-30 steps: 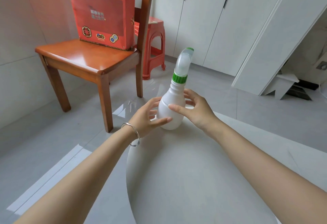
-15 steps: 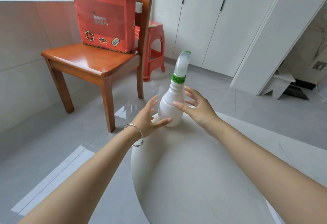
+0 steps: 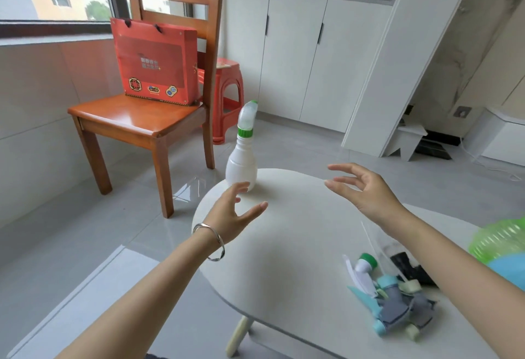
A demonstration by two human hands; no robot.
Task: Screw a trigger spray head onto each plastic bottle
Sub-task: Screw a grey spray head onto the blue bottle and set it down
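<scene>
Both hands are empty. The left hand, silver bracelet at the wrist, hovers with fingers spread loose just in front of the white bottle. The right hand floats well off to the side, fingers slack, gripping nothing. The bottle stands upright near the far rim of the white table, its green-collared spray head on top. By the right forearm lies a heap of loose spray heads. Beyond the table — a wooden chair with a red gift bag on its seat, a red stool behind.

Characters on red gift bag blurred, unreadable.
</scene>
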